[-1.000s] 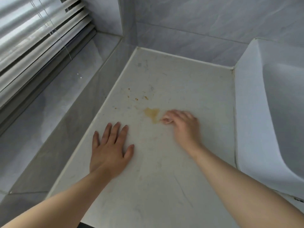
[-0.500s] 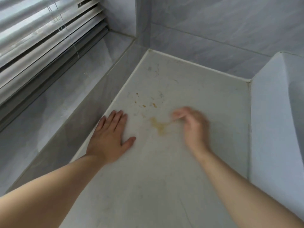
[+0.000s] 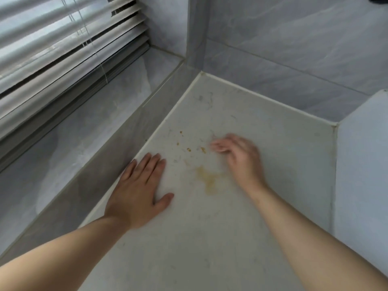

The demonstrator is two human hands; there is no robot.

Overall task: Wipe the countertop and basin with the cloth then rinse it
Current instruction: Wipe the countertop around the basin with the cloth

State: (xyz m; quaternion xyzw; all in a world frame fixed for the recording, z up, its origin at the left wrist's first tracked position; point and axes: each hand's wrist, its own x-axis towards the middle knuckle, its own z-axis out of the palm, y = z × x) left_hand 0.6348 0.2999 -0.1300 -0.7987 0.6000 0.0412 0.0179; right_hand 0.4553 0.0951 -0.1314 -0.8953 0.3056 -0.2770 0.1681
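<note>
Right hand (image 3: 241, 160) moves past the yellow stain (image 3: 206, 178) toward the countertop's (image 3: 210, 248) far edge, blurred, fingers curled, grip unclear; left hand (image 3: 138, 190) rests flat and open by the left edge; no cloth shows, so wiping seems unstarted

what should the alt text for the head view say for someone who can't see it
A person's left hand lies flat on a pale countertop while the blurred right hand, fingers curled, is beside a yellowish stain and orange specks. Window blinds are at left, a white basin at right.
</note>
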